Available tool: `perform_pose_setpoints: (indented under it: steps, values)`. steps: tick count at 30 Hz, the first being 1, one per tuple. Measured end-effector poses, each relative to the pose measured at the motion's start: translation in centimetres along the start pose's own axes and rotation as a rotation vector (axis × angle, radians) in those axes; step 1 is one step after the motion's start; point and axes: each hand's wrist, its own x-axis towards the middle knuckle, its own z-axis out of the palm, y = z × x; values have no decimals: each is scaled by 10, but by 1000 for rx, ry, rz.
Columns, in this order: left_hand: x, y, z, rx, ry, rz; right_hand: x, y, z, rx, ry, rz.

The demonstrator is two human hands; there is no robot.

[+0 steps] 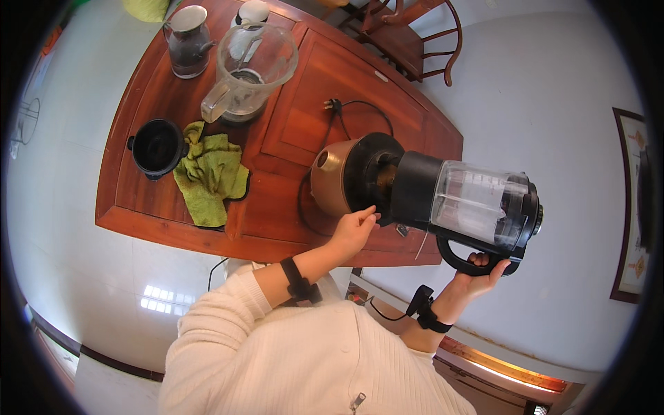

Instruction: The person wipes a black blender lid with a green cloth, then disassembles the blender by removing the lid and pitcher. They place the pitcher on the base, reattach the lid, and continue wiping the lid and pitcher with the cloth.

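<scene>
A clear blender jug (469, 199) with a black bottom collar and black lid is tipped nearly sideways, its collar beside the blender base. My right hand (480, 277) is shut on its black handle, near the lid end. The bronze and black blender base (332, 176) rests on the wooden table (270, 207). My left hand (358, 231) is at the near edge of the base's black top, index finger extended and the other fingers bent, with nothing seen in it. I cannot tell whether its fingertip touches the base.
A black power cord with a plug (333, 105) lies behind the base. Leftwards are a green cloth (210, 171), a black pot-like container (157, 148), a large clear jug (257, 67), a pitcher (188, 44) and a white-topped container (251, 13). A wooden chair (410, 46) stands beyond the table.
</scene>
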Motion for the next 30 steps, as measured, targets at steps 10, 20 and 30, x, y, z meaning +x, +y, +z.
perform_pose_setpoints:
  steps: [10, 20, 30]
  values:
    - [-4, -1, -20, 308, 70, 190, -24, 4, 39, -160, -109, -144]
    - [-5, 1, -23, 377, -19, 180, -54, -6, 76, -381, -165, -277]
    - [-3, 1, -28, 387, -36, 204, -55, -12, 77, -339, -134, -135]
